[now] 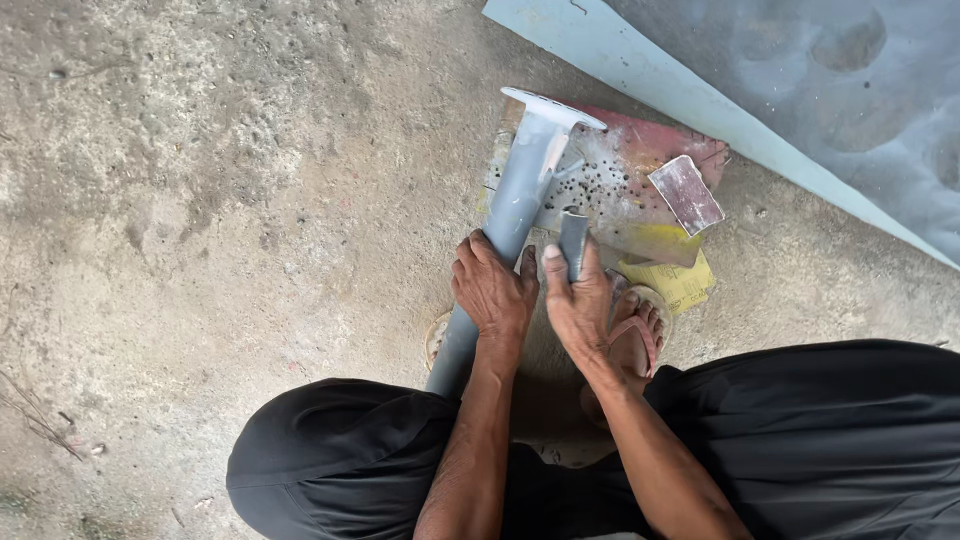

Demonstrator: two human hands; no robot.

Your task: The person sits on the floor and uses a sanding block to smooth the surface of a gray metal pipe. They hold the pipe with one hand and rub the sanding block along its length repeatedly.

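Grey pipe, flanged end up-right, left hand

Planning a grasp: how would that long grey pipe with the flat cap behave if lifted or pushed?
The grey pipe looks like rigid plastic, so probably stiff and light. Round, it might roll, though the flat cap should limit that. The left hand grips it; the smooth surface may be slippery.

Left hand on grey pipe, right hand gripping sandpaper
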